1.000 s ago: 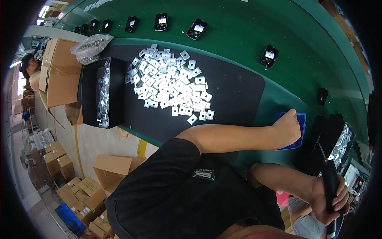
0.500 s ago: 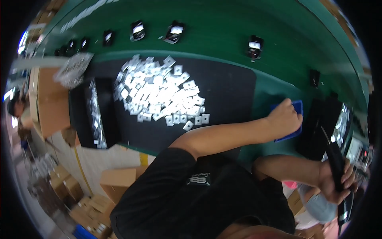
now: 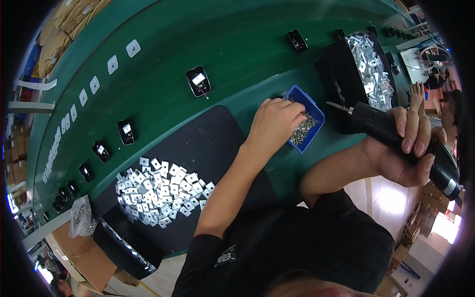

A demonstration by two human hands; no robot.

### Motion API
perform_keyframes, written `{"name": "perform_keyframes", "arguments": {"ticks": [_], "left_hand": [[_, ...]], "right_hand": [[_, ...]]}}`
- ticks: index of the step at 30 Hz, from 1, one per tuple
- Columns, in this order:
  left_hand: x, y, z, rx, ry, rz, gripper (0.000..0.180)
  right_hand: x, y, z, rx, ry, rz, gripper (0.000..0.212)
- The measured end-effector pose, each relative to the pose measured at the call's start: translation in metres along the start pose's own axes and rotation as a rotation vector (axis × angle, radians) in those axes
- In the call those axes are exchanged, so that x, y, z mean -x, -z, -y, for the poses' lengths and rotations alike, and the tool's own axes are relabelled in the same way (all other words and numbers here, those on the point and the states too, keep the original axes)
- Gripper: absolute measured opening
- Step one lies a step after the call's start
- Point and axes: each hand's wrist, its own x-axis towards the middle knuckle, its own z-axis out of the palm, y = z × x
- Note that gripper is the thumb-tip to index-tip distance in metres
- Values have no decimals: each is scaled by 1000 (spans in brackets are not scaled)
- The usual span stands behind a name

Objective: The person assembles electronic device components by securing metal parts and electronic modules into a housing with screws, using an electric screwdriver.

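My left hand [image 3: 277, 123] reaches over the near wall of a blue plastic bin [image 3: 317, 123], its fingers curled down among small metal screws [image 3: 303, 129]. Its fingertips are partly hidden, so what they pinch cannot be made out. In my right hand [image 3: 410, 143] lies a black electric screwdriver [image 3: 378, 123], wrapped by the fingers. The bit points left, toward the bin, and stays apart from it. To the left, square metal plates with a hole [image 3: 163, 190] lie in a loose heap on a black mat [image 3: 208, 143].
A black box of metal plates [image 3: 371, 69] stands beyond the bin; another black box [image 3: 126, 247] is at the far left. Black devices [image 3: 198, 81] and white pieces [image 3: 113, 64] line the green belt [image 3: 163, 44]. Other people are at the right edge.
The view has swung to the right. My left hand, a fist over the bin before, now has its fingers down in the screws. The screwdriver has come up beside the bin in my right hand.
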Motion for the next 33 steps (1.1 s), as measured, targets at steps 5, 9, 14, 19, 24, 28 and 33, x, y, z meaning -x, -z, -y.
{"name": "perform_keyframes", "arguments": {"ticks": [5, 9, 14, 19, 24, 28, 33], "left_hand": [[-2, 7, 5, -1, 29, 36, 25], [-5, 19, -2, 267, 229, 50, 18], [-3, 23, -1, 754, 426, -119, 12], [-6, 23, -13, 1219, 519, -191, 24], [-6, 22, -27, 1217, 537, -190, 38], [-2, 20, -37, 1053, 417, -293, 41], [-1, 17, -40, 915, 394, -426, 45]], "right_hand": [[0, 1, -2, 9, 3, 14, 39], [1, 5, -1, 18, -7, 42, 40], [0, 2, -5, -14, -27, 57, 40], [-1, -11, -10, -111, -77, 88, 42], [2, -28, -18, -86, -89, -65, 38], [2, -29, -22, -88, -105, -17, 39], [3, -28, -22, -97, -129, 24, 40]]}}
